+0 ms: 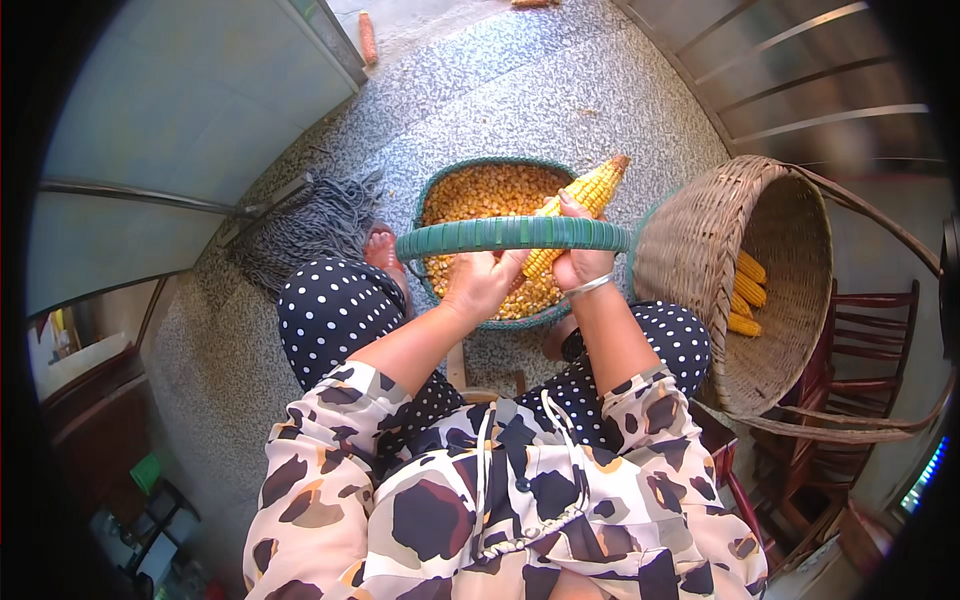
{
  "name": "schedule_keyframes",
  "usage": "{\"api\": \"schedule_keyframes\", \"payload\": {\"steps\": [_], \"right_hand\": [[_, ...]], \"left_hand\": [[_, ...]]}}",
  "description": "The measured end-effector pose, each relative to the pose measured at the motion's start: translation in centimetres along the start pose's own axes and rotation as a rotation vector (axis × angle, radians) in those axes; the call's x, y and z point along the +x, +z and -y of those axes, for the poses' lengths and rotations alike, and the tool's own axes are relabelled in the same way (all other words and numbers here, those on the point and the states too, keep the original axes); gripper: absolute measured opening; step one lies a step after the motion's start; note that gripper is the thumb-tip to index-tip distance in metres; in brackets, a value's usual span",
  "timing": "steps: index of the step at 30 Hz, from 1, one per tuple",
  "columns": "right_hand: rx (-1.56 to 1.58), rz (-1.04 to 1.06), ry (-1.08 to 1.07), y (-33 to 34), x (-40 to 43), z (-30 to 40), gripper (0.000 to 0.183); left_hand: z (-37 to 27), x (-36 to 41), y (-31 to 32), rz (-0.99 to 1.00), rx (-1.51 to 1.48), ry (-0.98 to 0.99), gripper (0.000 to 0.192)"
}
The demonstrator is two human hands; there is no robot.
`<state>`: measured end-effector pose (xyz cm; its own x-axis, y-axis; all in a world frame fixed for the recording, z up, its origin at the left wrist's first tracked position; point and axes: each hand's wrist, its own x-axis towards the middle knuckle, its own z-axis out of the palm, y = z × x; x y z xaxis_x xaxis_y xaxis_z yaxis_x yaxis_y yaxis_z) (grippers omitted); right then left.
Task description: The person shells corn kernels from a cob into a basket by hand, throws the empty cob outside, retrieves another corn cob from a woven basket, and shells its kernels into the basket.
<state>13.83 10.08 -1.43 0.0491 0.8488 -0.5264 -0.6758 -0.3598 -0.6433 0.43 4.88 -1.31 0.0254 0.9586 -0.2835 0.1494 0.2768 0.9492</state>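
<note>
An ear of yellow corn (594,187) is in my right hand (585,251), tilted with its brown-tipped end up and away to the right. My left hand (480,285) is curled at the lower left side of the ear, its thumb against the kernels. Its other fingers are partly hidden, so I cannot tell whether they grip. Both hands are over a green woven basket (421,196) that holds a heap of loose corn kernels (487,191). The basket's arched green handle (472,234) crosses in front of the ear and hides part of it.
To the right a large wicker basket (679,240) lies on its side with several corn ears (750,289) inside. A grey string mop (300,225) lies left of my foot. Bare cobs (367,37) lie on the speckled floor (525,97). Wooden chairs (874,337) stand at right.
</note>
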Motion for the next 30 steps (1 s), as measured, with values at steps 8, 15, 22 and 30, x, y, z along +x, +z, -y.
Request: {"api": "schedule_keyframes", "payload": {"steps": [8, 15, 22, 30], "right_hand": [[-0.035, 0.02, -0.023, 0.8, -0.6, -0.6, 0.022], [-0.115, -0.023, -0.087, 0.2, -0.2, -0.8, 0.025], [-0.061, 0.026, -0.034, 0.5, -0.5, -0.5, 0.02], [-0.056, 0.005, -0.079, 0.2, -0.3, -0.9, 0.019]], "left_hand": [[0.5, -0.3, 0.4, -0.095, 0.007, 0.176, 0.026], [-2.6, -0.9, 0.0, 0.126, 0.117, -0.02, 0.025], [-1.0, -0.5, 0.1, -0.078, 0.135, 0.197, 0.025], [-0.3, 0.0, 0.3, -0.023, -0.122, 0.058, 0.026]]}}
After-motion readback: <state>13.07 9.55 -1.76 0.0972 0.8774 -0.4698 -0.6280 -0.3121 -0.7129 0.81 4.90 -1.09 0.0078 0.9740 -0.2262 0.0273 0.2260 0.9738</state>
